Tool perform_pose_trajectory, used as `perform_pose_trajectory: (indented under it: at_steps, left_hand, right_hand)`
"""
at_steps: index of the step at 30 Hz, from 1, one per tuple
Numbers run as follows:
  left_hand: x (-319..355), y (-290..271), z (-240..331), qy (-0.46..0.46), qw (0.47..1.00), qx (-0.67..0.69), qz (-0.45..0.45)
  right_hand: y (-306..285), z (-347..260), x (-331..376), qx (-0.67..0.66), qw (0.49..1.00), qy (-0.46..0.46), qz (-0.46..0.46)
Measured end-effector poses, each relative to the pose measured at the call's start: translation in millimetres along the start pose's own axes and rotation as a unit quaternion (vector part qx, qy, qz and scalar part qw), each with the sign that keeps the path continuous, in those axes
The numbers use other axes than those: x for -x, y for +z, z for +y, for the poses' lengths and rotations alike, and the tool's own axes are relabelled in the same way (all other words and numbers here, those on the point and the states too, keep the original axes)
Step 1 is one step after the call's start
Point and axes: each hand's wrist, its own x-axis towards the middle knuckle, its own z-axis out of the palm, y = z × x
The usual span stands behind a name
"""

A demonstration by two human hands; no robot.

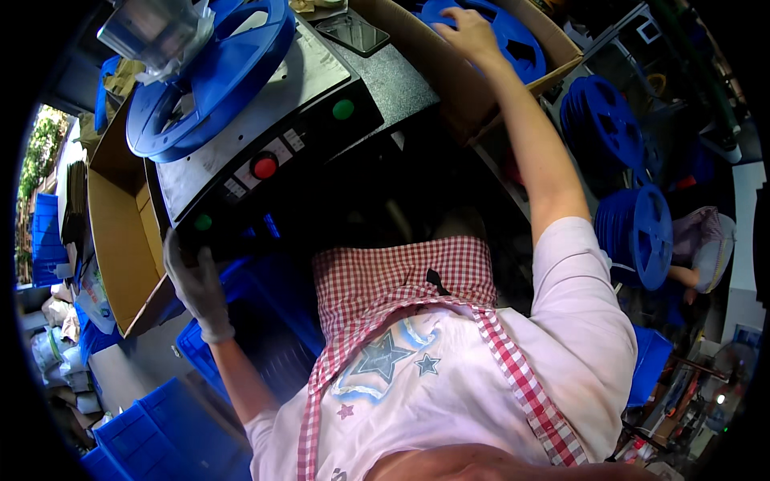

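My left hand [196,289], in a light grey glove, is beside the front left corner of a machine, just below a green button [203,222]. Its fingers are stretched out, thumb apart, with nothing held. My bare right hand [469,36] reaches far forward over a blue plastic reel [521,44] in an open cardboard box [557,68]. Those fingers are spread over the reel; whether they press on it is unclear. Another blue reel [273,40] sits tilted on the machine top [309,76], beside a shiny metal cylinder [152,36].
The machine front bears a red button [264,166] and another green button [343,109]. Left of it stands an open cardboard box [120,232]. Blue crates [160,433] lie at lower left. Stacked blue reels [651,236] stand at right, near another person's arm [683,276].
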Motion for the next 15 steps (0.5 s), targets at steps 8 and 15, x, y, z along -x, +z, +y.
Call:
perform_pose_trajectory:
  at_steps: [8, 15]
  left_hand:
    - [55.0, 23.4, 5.7, -0.055, 0.992, 0.083, -0.079]
    - [37.3, 21.3, 30.6, -0.032, 0.990, 0.102, -0.089]
  right_hand:
    - [16.6, 42.8, 10.4, 0.091, 0.916, 0.035, -0.388]
    - [10.4, 58.9, 9.8, 0.093, 0.967, 0.087, -0.221]
